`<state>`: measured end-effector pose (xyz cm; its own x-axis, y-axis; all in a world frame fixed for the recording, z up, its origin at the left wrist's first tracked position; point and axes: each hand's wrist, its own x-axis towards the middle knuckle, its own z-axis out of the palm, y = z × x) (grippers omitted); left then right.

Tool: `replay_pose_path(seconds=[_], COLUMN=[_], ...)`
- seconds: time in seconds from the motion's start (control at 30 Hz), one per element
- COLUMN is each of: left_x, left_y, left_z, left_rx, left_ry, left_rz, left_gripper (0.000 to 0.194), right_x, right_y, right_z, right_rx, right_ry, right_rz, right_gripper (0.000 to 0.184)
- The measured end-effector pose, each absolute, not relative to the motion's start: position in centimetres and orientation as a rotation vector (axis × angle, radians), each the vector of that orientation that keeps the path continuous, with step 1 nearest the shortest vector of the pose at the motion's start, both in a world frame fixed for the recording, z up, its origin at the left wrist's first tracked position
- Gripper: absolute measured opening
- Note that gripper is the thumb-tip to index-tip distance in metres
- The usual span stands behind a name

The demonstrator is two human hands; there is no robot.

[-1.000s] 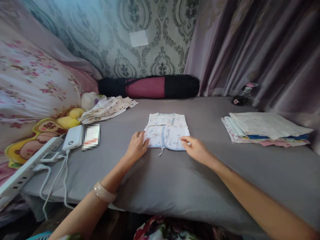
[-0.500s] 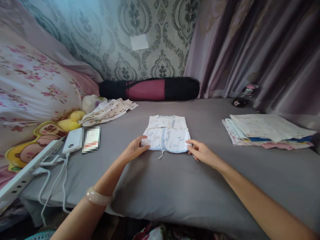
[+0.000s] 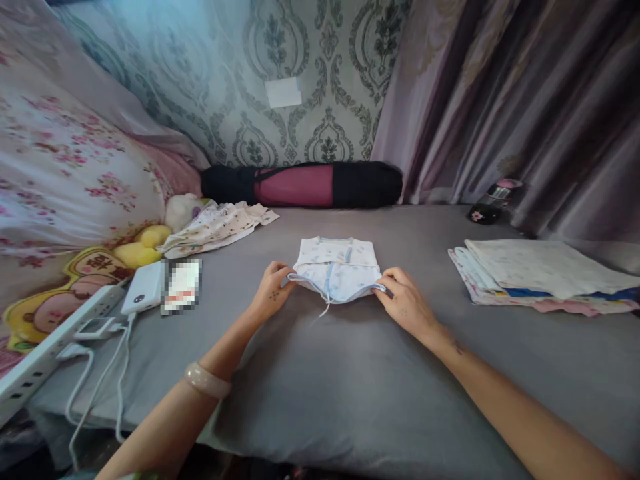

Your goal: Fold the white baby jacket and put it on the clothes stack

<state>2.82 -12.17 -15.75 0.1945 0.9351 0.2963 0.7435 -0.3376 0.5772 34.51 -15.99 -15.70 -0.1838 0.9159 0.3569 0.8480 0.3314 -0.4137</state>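
A small white baby garment with light blue trim lies folded on the grey bed sheet. My left hand pinches its near left corner. My right hand pinches its near right corner. Both hands hold the near edge lifted a little off the sheet, and a thin tie string hangs down from the middle of that edge.
A stack of folded cloths lies at the right. Another small printed garment lies at the left by plush toys. A power bank, a power strip with cables, and a black-and-maroon roll against the wall.
Both hands went from resting beside the garment to gripping its near corners, and its near edge has risen off the sheet.
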Motion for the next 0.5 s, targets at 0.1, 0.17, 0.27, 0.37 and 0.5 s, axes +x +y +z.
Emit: replay_pose_path(seconds=[0.1,0.17,0.27,0.37,0.5], left_x=[3.6,4.1,4.7,5.2,5.8], left_y=[-10.8,-9.9,-8.6,-7.2,-4.8], left_z=[-15.9,-16.2,-16.8,-17.3,-17.8], left_rx=[2.151,2.103,2.040,1.999,1.976], left_ry=[1.581,1.613,1.660,1.693,1.737], left_rz=[0.969,1.007,1.097,1.164,1.183], left_gripper=[0.020,0.020,0.020,0.021,0.019], right_x=[34.5,34.5,34.4,34.2,33.9], right_y=[-14.3,-13.2,-11.6,-10.1,-8.1], right_z=[-16.0,-16.2,-16.5,-16.8,-16.8], right_rx=[-1.474,-1.490,-1.536,-1.567,-1.669], right_ry=[-2.010,-1.969,-1.919,-1.879,-1.861], right_rz=[0.207,0.227,0.180,0.092,0.009], right_gripper=[0.030,0.036,0.038,0.040,0.041])
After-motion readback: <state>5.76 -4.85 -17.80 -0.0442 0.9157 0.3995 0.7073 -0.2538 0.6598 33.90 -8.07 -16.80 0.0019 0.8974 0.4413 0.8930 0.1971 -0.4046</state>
